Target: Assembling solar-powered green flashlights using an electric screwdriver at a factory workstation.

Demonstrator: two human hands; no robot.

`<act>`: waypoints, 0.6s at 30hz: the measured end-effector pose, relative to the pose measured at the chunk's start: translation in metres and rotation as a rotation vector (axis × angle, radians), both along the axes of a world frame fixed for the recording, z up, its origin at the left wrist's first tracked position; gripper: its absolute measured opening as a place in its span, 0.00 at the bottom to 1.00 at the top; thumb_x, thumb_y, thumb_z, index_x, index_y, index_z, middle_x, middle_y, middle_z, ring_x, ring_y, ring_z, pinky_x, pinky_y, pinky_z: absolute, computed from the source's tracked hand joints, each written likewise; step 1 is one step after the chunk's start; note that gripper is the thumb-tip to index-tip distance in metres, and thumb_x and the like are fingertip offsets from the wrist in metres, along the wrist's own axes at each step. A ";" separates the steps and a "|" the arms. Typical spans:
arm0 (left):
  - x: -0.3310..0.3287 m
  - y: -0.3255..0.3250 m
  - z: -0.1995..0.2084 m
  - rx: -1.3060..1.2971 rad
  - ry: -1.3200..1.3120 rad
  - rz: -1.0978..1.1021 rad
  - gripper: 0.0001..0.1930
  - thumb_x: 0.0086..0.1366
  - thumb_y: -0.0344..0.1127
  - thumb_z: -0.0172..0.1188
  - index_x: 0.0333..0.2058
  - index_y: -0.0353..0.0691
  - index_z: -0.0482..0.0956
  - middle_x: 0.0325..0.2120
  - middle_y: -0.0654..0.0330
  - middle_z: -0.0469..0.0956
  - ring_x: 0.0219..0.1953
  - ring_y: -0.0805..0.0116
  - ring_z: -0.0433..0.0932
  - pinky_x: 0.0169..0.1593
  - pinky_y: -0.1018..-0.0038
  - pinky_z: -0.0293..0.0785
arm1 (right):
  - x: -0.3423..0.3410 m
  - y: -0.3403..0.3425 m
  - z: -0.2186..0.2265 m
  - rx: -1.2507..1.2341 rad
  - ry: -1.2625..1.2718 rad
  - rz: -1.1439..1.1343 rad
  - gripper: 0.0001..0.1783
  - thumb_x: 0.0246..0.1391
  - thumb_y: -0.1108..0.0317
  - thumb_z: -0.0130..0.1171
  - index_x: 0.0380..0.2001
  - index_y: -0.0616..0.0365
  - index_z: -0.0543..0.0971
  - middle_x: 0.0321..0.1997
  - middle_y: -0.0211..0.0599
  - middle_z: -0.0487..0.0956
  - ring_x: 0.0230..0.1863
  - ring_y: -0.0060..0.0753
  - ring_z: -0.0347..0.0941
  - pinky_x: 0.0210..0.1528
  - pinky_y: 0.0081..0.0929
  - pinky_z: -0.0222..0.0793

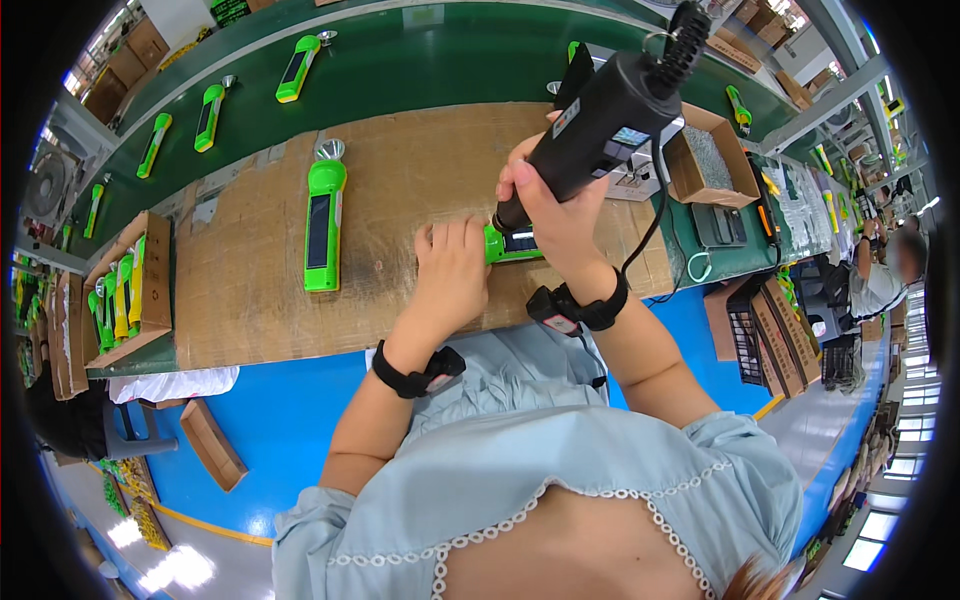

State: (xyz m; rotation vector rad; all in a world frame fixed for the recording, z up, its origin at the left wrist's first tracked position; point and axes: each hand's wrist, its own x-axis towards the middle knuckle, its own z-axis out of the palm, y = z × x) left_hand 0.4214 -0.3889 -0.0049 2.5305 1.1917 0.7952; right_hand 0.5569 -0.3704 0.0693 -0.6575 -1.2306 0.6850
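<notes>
My right hand (570,225) is wrapped round a thick black electric screwdriver (600,130), its cord hanging down beside my wrist. The screwdriver's tip end points down at a green flashlight (497,245) with a dark panel, lying on the cardboard sheet (240,250). My left hand (452,268) is closed over the left end of that flashlight and hides it. Whether the tip touches the flashlight cannot be made out. To the left lies another green flashlight (323,225) with its silver reflector at the far end.
A cardboard box (742,185) of small metal pieces stands at right, near a dark tray (718,226). At left, a cardboard box (156,285) holds several flashlights. More flashlights lie along the green conveyor belt (400,70) beyond. A person (885,285) sits far right.
</notes>
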 end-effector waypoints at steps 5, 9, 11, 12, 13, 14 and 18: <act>0.000 0.009 0.002 -0.029 0.006 -0.033 0.29 0.48 0.27 0.61 0.50 0.33 0.62 0.46 0.48 0.67 0.53 0.49 0.63 0.58 0.53 0.52 | 0.005 0.009 -0.001 0.010 -0.049 0.106 0.25 0.50 0.80 0.54 0.50 0.61 0.58 0.25 0.39 0.73 0.22 0.27 0.71 0.27 0.25 0.70; -0.002 0.006 0.008 -0.079 0.031 -0.049 0.29 0.48 0.27 0.61 0.50 0.33 0.62 0.46 0.47 0.66 0.53 0.48 0.63 0.58 0.53 0.51 | 0.005 0.010 0.000 -0.059 -0.003 0.119 0.25 0.49 0.80 0.54 0.49 0.61 0.58 0.25 0.39 0.73 0.22 0.27 0.71 0.26 0.25 0.69; -0.002 0.010 0.007 -0.081 0.029 -0.055 0.29 0.47 0.27 0.61 0.50 0.33 0.62 0.46 0.47 0.66 0.53 0.48 0.63 0.58 0.53 0.51 | 0.005 0.012 -0.002 -0.051 -0.002 0.133 0.25 0.49 0.80 0.54 0.49 0.61 0.58 0.25 0.39 0.73 0.22 0.27 0.71 0.26 0.25 0.69; -0.002 0.011 0.005 -0.064 0.019 -0.056 0.29 0.47 0.27 0.62 0.50 0.33 0.62 0.46 0.47 0.66 0.53 0.48 0.63 0.58 0.54 0.51 | 0.005 0.013 -0.003 -0.046 0.002 0.144 0.25 0.50 0.80 0.54 0.49 0.61 0.58 0.25 0.39 0.73 0.21 0.27 0.71 0.26 0.25 0.69; -0.002 0.010 0.004 -0.049 0.010 -0.060 0.29 0.47 0.28 0.62 0.50 0.33 0.62 0.46 0.47 0.66 0.53 0.48 0.63 0.58 0.54 0.51 | 0.005 0.012 -0.004 -0.044 0.002 0.144 0.25 0.50 0.80 0.54 0.49 0.61 0.58 0.25 0.39 0.73 0.21 0.27 0.71 0.26 0.25 0.69; -0.002 0.011 0.005 -0.046 0.010 -0.061 0.29 0.47 0.28 0.62 0.50 0.33 0.62 0.46 0.47 0.66 0.53 0.48 0.63 0.58 0.54 0.51 | 0.004 0.012 -0.004 -0.025 -0.011 0.113 0.25 0.50 0.80 0.54 0.50 0.60 0.58 0.25 0.39 0.73 0.22 0.27 0.71 0.26 0.25 0.69; -0.002 0.014 0.006 -0.031 0.024 -0.056 0.29 0.47 0.29 0.63 0.49 0.33 0.64 0.45 0.47 0.67 0.52 0.48 0.63 0.58 0.54 0.52 | 0.006 0.012 -0.004 -0.008 -0.033 0.081 0.27 0.50 0.79 0.55 0.52 0.60 0.57 0.25 0.39 0.73 0.22 0.28 0.71 0.26 0.25 0.69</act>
